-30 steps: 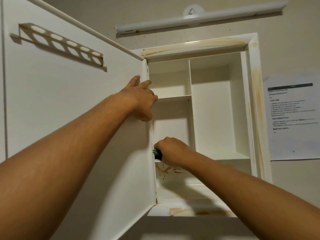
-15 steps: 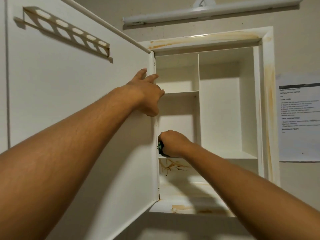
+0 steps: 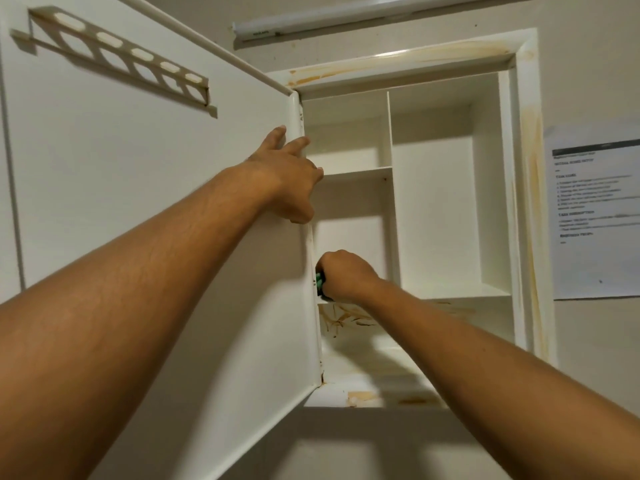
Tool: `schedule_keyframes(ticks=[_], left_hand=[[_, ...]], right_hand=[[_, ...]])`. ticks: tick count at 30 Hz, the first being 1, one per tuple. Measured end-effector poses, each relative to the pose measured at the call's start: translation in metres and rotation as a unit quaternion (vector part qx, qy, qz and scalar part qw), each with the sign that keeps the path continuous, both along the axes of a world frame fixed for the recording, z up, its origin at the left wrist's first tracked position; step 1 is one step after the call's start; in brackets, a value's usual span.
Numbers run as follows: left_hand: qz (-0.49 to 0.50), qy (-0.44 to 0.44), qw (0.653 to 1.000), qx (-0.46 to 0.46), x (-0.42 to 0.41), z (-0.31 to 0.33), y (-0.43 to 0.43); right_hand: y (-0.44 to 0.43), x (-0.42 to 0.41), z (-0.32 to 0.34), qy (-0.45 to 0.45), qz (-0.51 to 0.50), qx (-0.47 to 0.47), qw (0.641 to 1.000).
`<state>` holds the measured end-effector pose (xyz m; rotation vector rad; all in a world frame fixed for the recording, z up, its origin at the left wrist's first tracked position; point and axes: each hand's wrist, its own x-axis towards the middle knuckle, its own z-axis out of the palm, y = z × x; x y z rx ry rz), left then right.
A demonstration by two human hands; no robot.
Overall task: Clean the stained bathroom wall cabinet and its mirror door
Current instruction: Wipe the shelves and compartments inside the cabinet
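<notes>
The white wall cabinet (image 3: 526, 98) stands open, its frame streaked with orange-brown stains along the top and right side. Its door (image 3: 138, 209) is swung out to the left, showing its white back with a slotted rack. My left hand (image 3: 291, 178) rests flat on the door near its hinge edge, fingers straight. My right hand (image 3: 343, 275) is inside the lower left compartment, gripping a green scrubbing pad (image 3: 319, 284) against the hinge-side wall just above a shelf. Brown streaks (image 3: 343, 318) mark the back wall below that shelf.
A tube light (image 3: 363, 15) is mounted above the cabinet. A printed paper sheet (image 3: 595, 216) hangs on the wall to the right. Stain patches lie on the cabinet's bottom ledge (image 3: 360, 398). The shelves hold nothing.
The view has shifted, so the cabinet sits further right and higher in frame. My right hand keeps the green pad at the left inner wall and has moved slightly; my left hand stays on the door.
</notes>
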<state>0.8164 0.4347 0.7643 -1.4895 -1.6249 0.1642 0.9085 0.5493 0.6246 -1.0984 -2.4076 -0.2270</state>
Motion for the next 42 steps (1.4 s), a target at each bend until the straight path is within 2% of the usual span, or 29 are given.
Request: schedule_keyframes(ticks=[6, 8, 11, 13, 20, 23, 25, 29, 31, 35, 37, 39, 42], left_hand=[[-0.004, 0.005, 1.000, 0.006, -0.002, -0.001, 0.003], [-0.007, 0.009, 1.000, 0.006, -0.002, -0.001, 0.003], [-0.003, 0.016, 1.000, 0.004, -0.002, -0.001, 0.003], [-0.003, 0.013, 1.000, 0.005, -0.002, 0.000, 0.002], [-0.001, 0.001, 1.000, -0.002, -0.001, 0.000, 0.002], [-0.002, 0.007, 1.000, -0.002, -0.001, 0.000, 0.003], [-0.004, 0.007, 1.000, -0.002, -0.001, 0.000, 0.003], [0.000, -0.001, 1.000, -0.003, 0.000, -0.001, 0.001], [-0.002, 0.001, 1.000, -0.003, 0.001, -0.001, 0.001], [0.001, 0.003, 1.000, 0.001, 0.002, -0.003, 0.000], [-0.004, -0.003, 1.000, -0.003, 0.002, -0.003, 0.000], [-0.001, -0.006, 1.000, -0.009, 0.003, -0.003, 0.000], [0.001, -0.006, 1.000, -0.011, 0.000, -0.001, 0.002]], right_hand=[[-0.009, 0.034, 0.035, -0.083, 0.071, -0.120, 0.987], [-0.002, 0.028, 0.029, -0.048, 0.066, -0.104, 0.991], [0.007, 0.003, 0.006, 0.028, 0.022, -0.022, 0.999], [0.006, -0.005, -0.001, 0.040, 0.002, 0.004, 0.999], [-0.006, 0.038, 0.028, -0.057, 0.090, -0.114, 0.988], [-0.002, 0.026, 0.021, -0.047, 0.064, -0.046, 0.996], [0.002, 0.010, 0.005, -0.010, 0.040, 0.008, 0.999], [0.004, 0.013, -0.004, 0.021, 0.048, -0.005, 0.999], [-0.003, 0.028, -0.002, -0.001, 0.075, -0.024, 0.997], [-0.020, 0.059, 0.021, -0.101, 0.090, -0.041, 0.990], [-0.019, 0.063, 0.029, -0.122, 0.062, -0.035, 0.990], [-0.014, 0.054, 0.026, -0.158, -0.010, 0.045, 0.986], [-0.008, 0.030, 0.012, -0.148, -0.093, 0.086, 0.981]])
